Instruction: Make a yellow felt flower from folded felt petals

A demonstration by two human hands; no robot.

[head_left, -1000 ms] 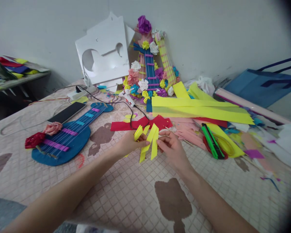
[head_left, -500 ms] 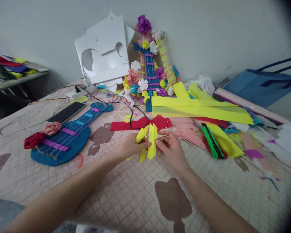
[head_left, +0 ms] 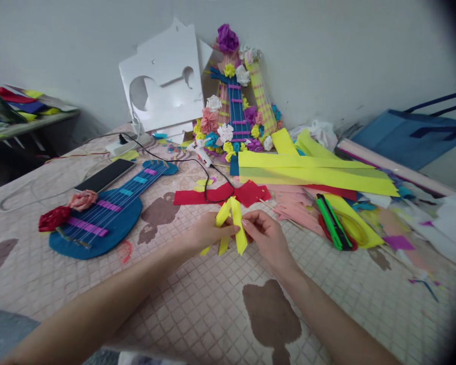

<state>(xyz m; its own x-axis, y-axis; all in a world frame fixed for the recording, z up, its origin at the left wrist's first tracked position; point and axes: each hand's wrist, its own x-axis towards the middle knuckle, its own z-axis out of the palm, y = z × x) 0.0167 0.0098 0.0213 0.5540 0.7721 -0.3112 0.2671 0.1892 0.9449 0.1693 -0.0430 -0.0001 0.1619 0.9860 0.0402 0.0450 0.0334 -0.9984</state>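
Note:
Both hands meet over the middle of the table, just in front of a strip of red crepe paper point(head_left: 197, 196). Between them are folded strips of yellow crepe paper point(head_left: 238, 230), with ends hanging below the fingers. My left hand point(head_left: 205, 232) is closed on the strips, its thumb pressed across them. From the other side, my right hand point(head_left: 266, 233) pinches the edge of the nearest yellow strip between thumb and fingers. To the left lies a blue toy guitar point(head_left: 117, 215) with strings, purple and light-blue bars, and a red and a pink paper flower.
A green utility knife point(head_left: 333, 223) lies right of my hands. Behind are large yellow paper sheets point(head_left: 311, 175), a white glue gun point(head_left: 200, 152) with a black cord, and decorated guitars point(head_left: 235, 109) against the wall. A phone point(head_left: 105, 175) lies at left; paper scraps litter the right side.
The front yellow strips, spread side by side before, now lie together and slant down to the right. My right fingers have closed in on their edge; the left hand keeps its hold.

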